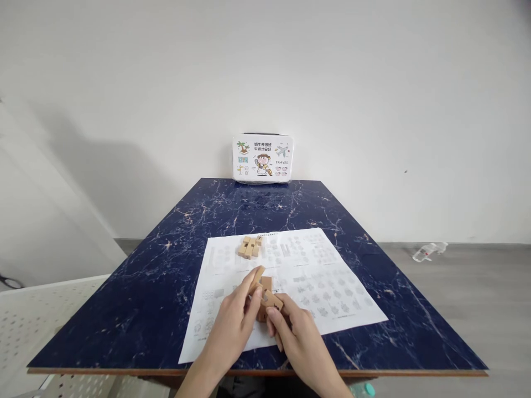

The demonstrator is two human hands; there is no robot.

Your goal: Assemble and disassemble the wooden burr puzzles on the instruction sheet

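Observation:
Both hands are closed around a wooden interlocking puzzle (271,299) made of notched brown pieces, held above a printed sheet. My left hand (235,312) pinches its left side, where one piece sticks up at a slant. My right hand (295,326) grips the lower right end with thumb and fingers. How the pieces fit together is partly hidden by the fingers. Farther back on the paper lies a lighter group of notched wooden pieces (250,247), touched by neither hand.
The printed instruction sheet (352,309) with small diagrams lies on a blue marbled table (136,309). A white case with cartoon drawings (244,172) stands against the wall. A white perforated surface (50,309) is at left; a clear plastic bottle (425,252) lies on the floor at right.

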